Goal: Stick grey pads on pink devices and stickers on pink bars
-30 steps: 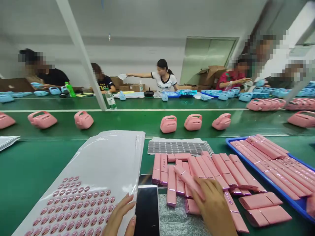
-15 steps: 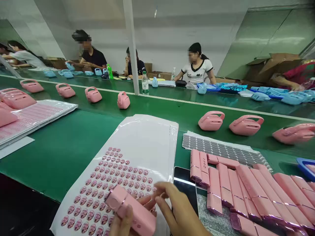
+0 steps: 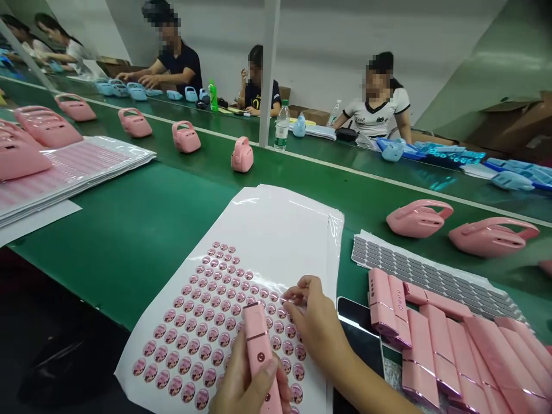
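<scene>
My left hand point(image 3: 244, 382) is closed around a long pink plastic strip point(image 3: 260, 352), held upright over a white sticker sheet point(image 3: 241, 276) full of small round pink stickers. My right hand point(image 3: 313, 322) rests on the sheet just right of the strip, its thumb and fingertips pinched at a sticker near the sheet's right side. Whether a sticker is lifted I cannot tell. More pink strips point(image 3: 435, 351) lie in a row to the right, beside a dark phone point(image 3: 360, 339).
A grey pad sheet point(image 3: 431, 273) lies behind the strips. Pink handled speaker shells point(image 3: 418, 218) ride the green belt point(image 3: 129, 230). Stacked sticker sheets point(image 3: 73, 172) lie at left. Several people sit across the line with blue shells point(image 3: 392, 149). A white post point(image 3: 269, 69) and a water bottle point(image 3: 282, 125) stand mid-belt.
My right hand took a pink strip from the pile and passed it to my left hand, which now holds it upright. My right hand moved onto the sticker sheet. My view swung left.
</scene>
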`<state>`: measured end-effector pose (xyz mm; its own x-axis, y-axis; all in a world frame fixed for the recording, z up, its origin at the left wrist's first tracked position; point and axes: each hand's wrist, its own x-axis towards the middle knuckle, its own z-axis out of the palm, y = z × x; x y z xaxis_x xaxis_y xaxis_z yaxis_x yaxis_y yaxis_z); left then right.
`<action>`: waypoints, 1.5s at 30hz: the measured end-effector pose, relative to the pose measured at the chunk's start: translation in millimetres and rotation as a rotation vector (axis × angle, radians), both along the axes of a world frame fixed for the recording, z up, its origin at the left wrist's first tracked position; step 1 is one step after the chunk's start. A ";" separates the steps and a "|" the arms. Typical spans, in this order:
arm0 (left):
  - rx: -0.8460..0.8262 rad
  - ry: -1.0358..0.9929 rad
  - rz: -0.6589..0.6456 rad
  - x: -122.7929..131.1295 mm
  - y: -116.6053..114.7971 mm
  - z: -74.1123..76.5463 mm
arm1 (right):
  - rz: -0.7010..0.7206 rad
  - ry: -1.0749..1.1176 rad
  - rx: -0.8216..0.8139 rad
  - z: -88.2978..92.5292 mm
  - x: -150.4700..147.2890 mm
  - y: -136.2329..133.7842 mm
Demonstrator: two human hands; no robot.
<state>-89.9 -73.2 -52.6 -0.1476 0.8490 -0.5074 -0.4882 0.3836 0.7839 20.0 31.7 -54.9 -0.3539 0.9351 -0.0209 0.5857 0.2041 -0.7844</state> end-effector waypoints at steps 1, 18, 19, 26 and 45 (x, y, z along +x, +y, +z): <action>-0.010 0.015 -0.054 -1.9 -0.6 -0.4 | 0.002 0.011 -0.017 1.2 -0.2 1.9; -0.056 0.234 -0.295 -5.6 -5.2 7.6 | 0.083 0.256 -0.245 62.2 22.9 -17.9; -0.064 0.236 -0.314 -5.7 -5.3 7.7 | 0.074 0.233 -0.231 62.3 21.8 -19.7; -0.020 0.228 -0.392 -6.6 -4.5 8.0 | 0.089 0.158 -0.202 60.4 19.9 -20.4; -0.052 0.298 -0.215 -3.0 -8.8 5.3 | 0.115 -0.007 0.090 54.3 14.1 -24.8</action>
<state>-92.9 -82.0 -47.2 -0.1168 0.8507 -0.5125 -0.1452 0.4959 0.8562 34.1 6.9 -0.6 -0.4593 0.8864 0.0583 0.5597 0.3397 -0.7559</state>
